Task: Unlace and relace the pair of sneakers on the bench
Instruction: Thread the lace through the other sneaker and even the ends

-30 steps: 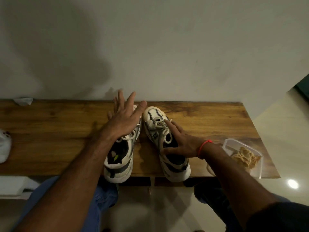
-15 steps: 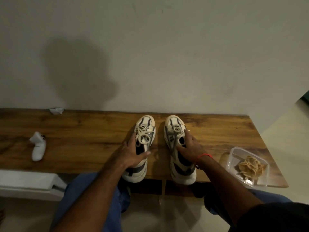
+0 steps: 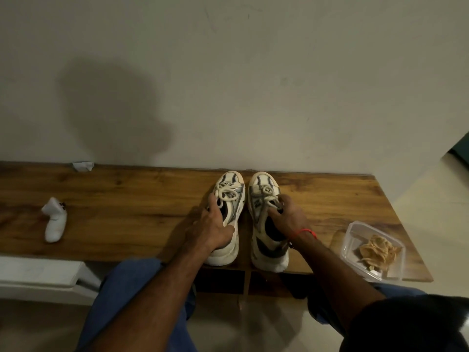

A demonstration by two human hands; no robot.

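Observation:
Two white and grey sneakers stand side by side on the wooden bench (image 3: 127, 209), toes toward the wall, both laced. My left hand (image 3: 212, 224) grips the left sneaker (image 3: 229, 196) at its collar, fingers over the outer side and thumb across the opening. My right hand (image 3: 286, 217) holds the right sneaker (image 3: 261, 196) at the tongue, its fingers curled around the laces near the top eyelets. A red thread circles my right wrist. The heels reach the bench's front edge.
A small white sock-shaped object (image 3: 54, 221) lies on the bench at the left. A crumpled white scrap (image 3: 82, 165) sits against the wall. A clear plastic container (image 3: 373, 252) with tan contents stands at the bench's right front corner. My knees in blue trousers are below.
My left hand came down from above the left sneaker's toe and took hold of its collar. My right hand slid up the right sneaker and curled on its laces. The camera view shifted back.

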